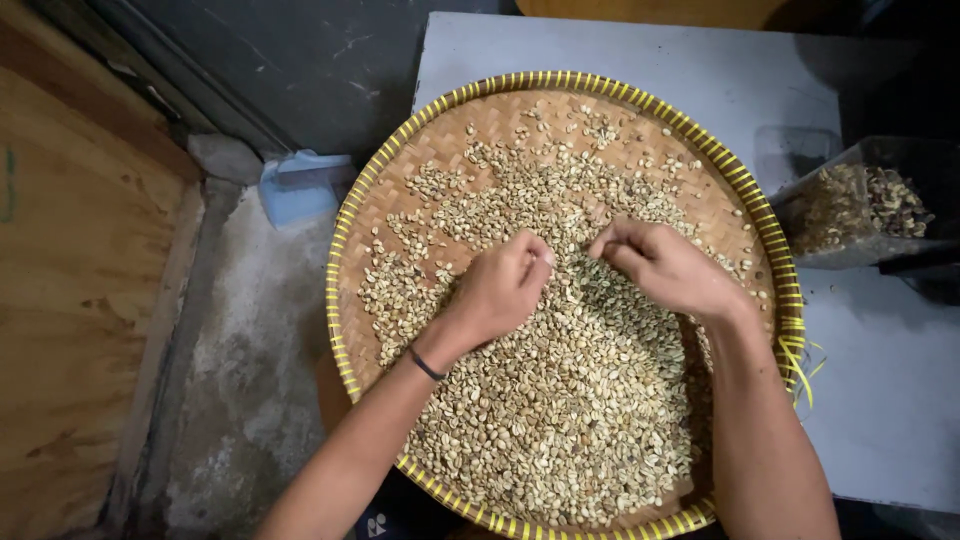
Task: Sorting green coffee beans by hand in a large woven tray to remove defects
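While both hands pinch narrowly over the pale green beans (560, 400) heaped at centre frame in the round woven yellow-rimmed tray (420, 160), left hand (505, 285) and right hand (665, 265) should pick singly, spreading the heap thin.

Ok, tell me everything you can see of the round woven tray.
The tray is a wide, shallow round basket, woven from brown strips that look like bamboo, with a rim bound in yellow and dark bands. A few loose yellow strands stick out at its right edge. It lies flat on a grey table, its left side overhanging the edge. Pale beans cover most of it, thickest near the person. The left hand and right hand rest in the beans, fingers pinched.
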